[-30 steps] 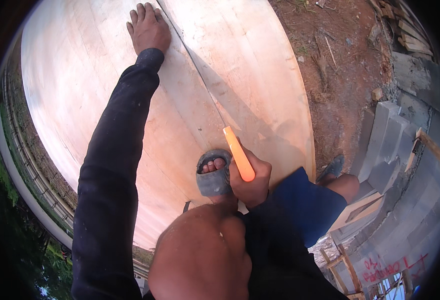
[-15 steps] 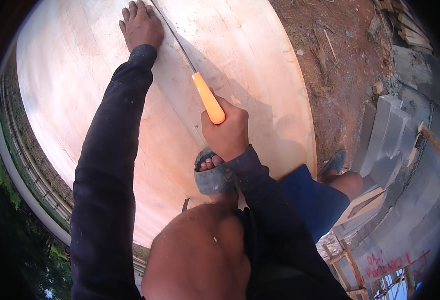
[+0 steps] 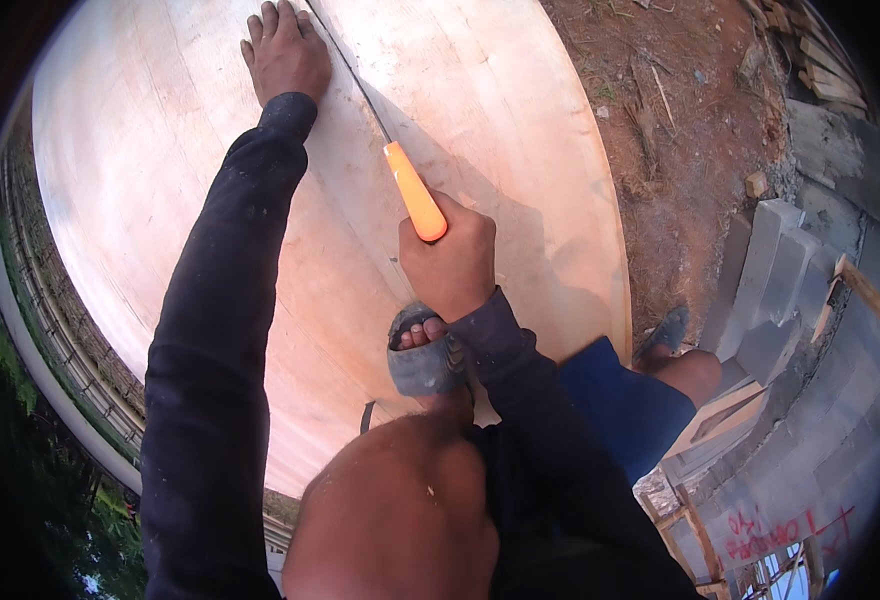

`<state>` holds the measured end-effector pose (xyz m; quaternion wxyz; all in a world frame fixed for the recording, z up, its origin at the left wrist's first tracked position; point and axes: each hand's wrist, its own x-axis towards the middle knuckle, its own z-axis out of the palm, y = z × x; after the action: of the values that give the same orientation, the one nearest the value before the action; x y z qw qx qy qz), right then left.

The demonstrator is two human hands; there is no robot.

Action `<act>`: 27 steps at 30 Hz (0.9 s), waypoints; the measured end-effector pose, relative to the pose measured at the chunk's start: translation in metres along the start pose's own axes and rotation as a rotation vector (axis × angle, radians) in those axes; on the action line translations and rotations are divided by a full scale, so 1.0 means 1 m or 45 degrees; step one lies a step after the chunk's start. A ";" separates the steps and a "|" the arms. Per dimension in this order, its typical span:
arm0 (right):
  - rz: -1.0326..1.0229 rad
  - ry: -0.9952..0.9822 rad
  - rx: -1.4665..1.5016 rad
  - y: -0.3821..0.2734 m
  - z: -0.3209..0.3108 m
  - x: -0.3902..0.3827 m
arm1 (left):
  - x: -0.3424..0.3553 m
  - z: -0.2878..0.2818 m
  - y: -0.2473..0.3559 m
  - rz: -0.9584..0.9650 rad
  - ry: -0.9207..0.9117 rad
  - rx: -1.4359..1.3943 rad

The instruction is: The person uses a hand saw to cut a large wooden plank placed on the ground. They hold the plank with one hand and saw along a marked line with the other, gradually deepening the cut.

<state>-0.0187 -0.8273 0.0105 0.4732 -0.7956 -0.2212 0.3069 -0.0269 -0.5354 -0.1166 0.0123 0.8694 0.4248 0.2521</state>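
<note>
A large pale plywood sheet (image 3: pixel 160 210) lies below me. My right hand (image 3: pixel 448 255) is closed round the orange handle of a handsaw (image 3: pixel 418 195). Its thin dark blade, seen nearly edge-on, runs up and left to the top of the picture, where the tip is out of sight. The teeth cannot be made out. Just left of the blade, my left hand (image 3: pixel 290 55) rests flat on the plywood with fingers slightly apart. Close below my right hand, my foot in a dark slide sandal (image 3: pixel 425 360) stands on the sheet.
Reddish bare soil (image 3: pixel 670 190) borders the sheet on the right. Beyond it are grey concrete blocks (image 3: pixel 765 270), a block wall (image 3: pixel 810 470) and stacked wood scraps (image 3: pixel 830 70). My other sandalled foot (image 3: pixel 668 330) is beside the sheet. Greenery (image 3: pixel 50 490) shows at lower left.
My right hand and the saw handle have shifted very slightly up and left. My left hand stays on the plywood, and the view has tilted a little.
</note>
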 end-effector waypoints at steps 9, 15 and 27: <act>-0.043 -0.088 -0.276 -0.005 -0.133 -0.208 | -0.003 -0.007 -0.003 -0.058 0.039 -0.016; 0.106 0.054 0.209 0.005 -0.047 -0.089 | -0.011 -0.009 0.002 -0.146 -0.107 -0.037; 0.018 -0.068 -0.285 -0.018 -0.133 -0.214 | -0.002 -0.010 -0.004 0.000 0.057 0.033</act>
<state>-0.0796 -1.0385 0.1344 0.3733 -0.8365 -0.2611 0.3046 -0.0352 -0.5366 -0.1102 -0.0082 0.8636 0.4283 0.2659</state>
